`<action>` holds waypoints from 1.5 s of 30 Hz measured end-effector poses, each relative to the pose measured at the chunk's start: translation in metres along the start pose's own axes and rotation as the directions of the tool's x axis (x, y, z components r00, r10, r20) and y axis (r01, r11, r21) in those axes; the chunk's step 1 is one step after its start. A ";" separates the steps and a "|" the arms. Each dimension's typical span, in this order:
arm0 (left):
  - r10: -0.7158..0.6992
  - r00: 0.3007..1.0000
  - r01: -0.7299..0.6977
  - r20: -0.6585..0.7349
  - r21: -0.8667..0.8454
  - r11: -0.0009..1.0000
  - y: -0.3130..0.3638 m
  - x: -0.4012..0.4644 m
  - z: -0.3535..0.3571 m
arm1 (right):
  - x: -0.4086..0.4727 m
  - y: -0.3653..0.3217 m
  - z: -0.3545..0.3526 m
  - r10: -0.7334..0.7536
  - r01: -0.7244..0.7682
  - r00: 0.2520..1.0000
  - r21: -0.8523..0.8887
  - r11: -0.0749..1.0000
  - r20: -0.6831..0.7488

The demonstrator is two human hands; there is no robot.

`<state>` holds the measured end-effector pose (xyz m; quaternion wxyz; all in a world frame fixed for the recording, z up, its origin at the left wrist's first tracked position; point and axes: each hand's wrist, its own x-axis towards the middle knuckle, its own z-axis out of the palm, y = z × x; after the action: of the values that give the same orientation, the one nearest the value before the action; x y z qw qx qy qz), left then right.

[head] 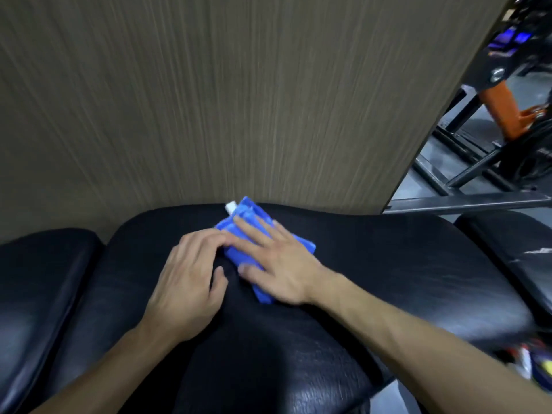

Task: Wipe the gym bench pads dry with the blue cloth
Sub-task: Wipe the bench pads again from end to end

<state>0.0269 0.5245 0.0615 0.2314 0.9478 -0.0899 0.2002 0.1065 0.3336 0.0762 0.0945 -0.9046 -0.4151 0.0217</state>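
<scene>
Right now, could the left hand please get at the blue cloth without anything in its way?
Probably yes: the left hand lies on the black pad with fingertips already at the blue cloth, though the right hand covers most of it.

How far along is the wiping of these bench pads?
Nothing looks finished for certain; no wet or dry patches show on the black vinyl. In hand: the right hand presses the folded blue cloth flat on the wide middle black pad, the left hand at its edge. Left: apparently the left pad and right pad.
</scene>
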 end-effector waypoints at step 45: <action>0.436 0.845 -0.452 0.308 -0.024 0.892 0.200 0.135 0.172 | -0.227 0.229 -0.051 0.764 -0.802 0.592 -0.089 0.591 -0.255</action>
<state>0.1544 0.2567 0.0595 0.1385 0.9260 -0.3362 0.1017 0.1353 0.0084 0.0745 0.0256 -0.9968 0.0381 -0.0656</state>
